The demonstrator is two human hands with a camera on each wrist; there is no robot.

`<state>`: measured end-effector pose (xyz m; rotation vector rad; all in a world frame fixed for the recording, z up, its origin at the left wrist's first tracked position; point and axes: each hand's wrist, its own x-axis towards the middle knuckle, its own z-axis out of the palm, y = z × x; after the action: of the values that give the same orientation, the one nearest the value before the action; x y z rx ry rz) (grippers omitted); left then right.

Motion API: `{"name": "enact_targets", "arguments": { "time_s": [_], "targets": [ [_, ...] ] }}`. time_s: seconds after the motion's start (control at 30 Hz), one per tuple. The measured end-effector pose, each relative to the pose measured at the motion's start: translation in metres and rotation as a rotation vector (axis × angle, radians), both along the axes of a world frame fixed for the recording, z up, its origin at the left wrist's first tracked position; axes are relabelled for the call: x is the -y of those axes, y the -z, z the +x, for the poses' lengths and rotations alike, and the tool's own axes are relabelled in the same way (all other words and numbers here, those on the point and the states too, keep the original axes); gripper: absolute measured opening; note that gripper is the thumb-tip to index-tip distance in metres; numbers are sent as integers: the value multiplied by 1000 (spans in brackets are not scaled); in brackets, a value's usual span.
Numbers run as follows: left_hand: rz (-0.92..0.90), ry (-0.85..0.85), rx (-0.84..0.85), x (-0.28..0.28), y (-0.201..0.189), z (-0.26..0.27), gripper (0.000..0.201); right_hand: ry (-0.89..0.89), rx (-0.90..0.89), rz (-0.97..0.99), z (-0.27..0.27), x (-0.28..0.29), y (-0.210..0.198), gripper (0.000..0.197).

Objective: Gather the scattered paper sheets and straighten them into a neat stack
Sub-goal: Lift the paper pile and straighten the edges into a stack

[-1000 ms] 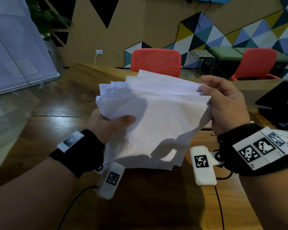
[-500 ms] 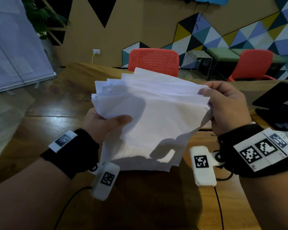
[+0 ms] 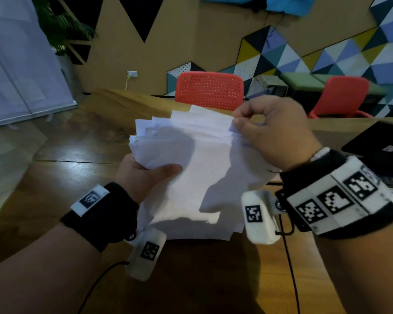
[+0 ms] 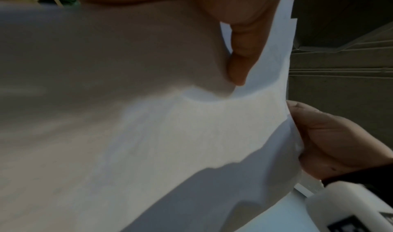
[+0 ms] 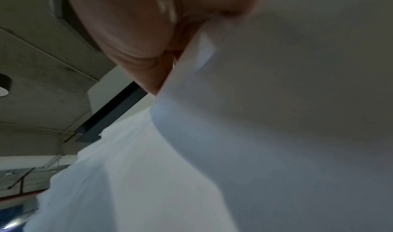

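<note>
Over the brown wooden table (image 3: pixel 61 177), going L to R. L hand (image 3: pixel 143 175) first: gripping the sheaf of loose white paper sheets (image 3: pixel 195 168) at its L edge, thumb (image 3: pixel 168 169) laid across the front sheet, other fingers hidden behind. L wrist view confirms: thumb (image 4: pixel 240 50) pressed into the paper, dimple under it.

Sheaf itself held up off the table, roughly upright and tilted away, between both hands, no sheet seen lying flat elsewhere. Long axis approx vertical, top to bottom edge; bottom edges hanging low toward the table. Top edges fanned, stepped up toward the R corner, so not squared yet. Bottom corners ragged too.

R hand (image 3: pixel 279 134): pinching the top R corner of the sheaf, thumb and forefinger closed on a few sheets, rest of fingers curled. R wrist view mostly blur, palm against paper edge, nothing more to tell.

Key relation: fanned offset runs toward the R hand, so R hand nearer the stray corners; L hand just anchoring. Likely step: squaring the sheaf, prob. by nudging that corner down or tapping the bottom edge on the table. Thin sheets, floppy, could slip from a loose pinch.

Writing: none readable on the paper. Black-and-white square marker tags on both wristbands, pattern only, no text. Behind the table: red perforated plastic chair (image 3: pixel 209 91), no brand visible.
</note>
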<state>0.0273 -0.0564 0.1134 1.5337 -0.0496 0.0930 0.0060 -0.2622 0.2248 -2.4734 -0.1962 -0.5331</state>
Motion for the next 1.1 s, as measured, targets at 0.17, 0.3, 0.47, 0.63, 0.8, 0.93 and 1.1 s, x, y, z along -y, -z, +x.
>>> {"name": "enact_targets", "arguments": {
  "time_s": [0.17, 0.3, 0.47, 0.63, 0.8, 0.93, 1.1],
  "targets": [
    [1, 28, 22, -3, 1, -2, 44, -37, 34, -6, 1, -20, 0, 11],
    [-28, 19, 18, -5, 6, -1, 44, -37, 41, -87, 1, -32, 0, 9],
    [-59, 61, 16, -4, 4, -5, 27, -14, 42, -159, -6, -25, -2, 8],
    [-40, 91, 19, -3, 2, -11, 33, 16, 72, -214, -14, -35, -1, 13],
    [-17, 74, 11, -6, 4, -14, 29, 14, 40, -276, -13, -17, -2, 25],
    [-24, 42, 23, -13, 3, -16, 26, -99, -103, 263, -31, 40, 22, 90],
    [-56, 39, -23, -17, 5, -14, 27, -205, -472, 687, -28, 61, 104, 130]
  ]
}}
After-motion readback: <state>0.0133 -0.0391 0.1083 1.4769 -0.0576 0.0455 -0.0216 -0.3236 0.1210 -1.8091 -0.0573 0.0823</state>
